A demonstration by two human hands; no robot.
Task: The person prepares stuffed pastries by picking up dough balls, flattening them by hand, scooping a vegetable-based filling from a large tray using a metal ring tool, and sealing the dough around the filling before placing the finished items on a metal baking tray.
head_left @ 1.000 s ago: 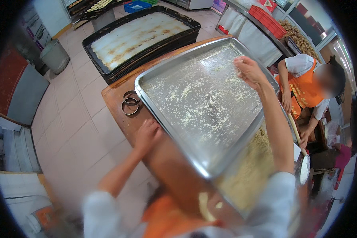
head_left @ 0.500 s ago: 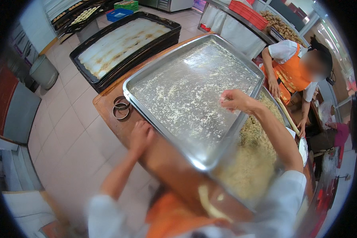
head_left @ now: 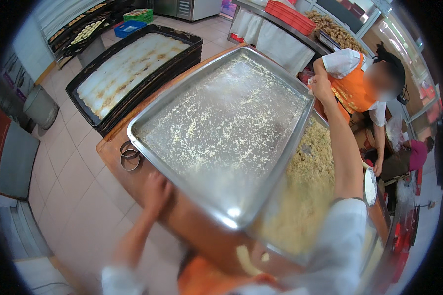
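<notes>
A large metal tray (head_left: 221,128), dusted with pale yellow crumbs, lies tilted over a wooden table (head_left: 114,150). My left hand (head_left: 155,192) is blurred and grips the tray's near left rim. With the arm stretched along the right side, my right hand (head_left: 322,87) holds the tray's far right corner. Under the tray's right edge, a heap of yellow crumbs (head_left: 307,196) fills a second tray.
Two metal ring cutters (head_left: 129,156) lie on the table's left corner. A stack of black baking trays (head_left: 133,73) stands on the tiled floor to the left. A co-worker in an orange apron (head_left: 357,91) stands just beyond the far right corner. Grey bin (head_left: 39,105) at far left.
My right hand left the tray's surface and moved out to its far right corner. The left hand stayed at the near rim. The view shifted slightly.
</notes>
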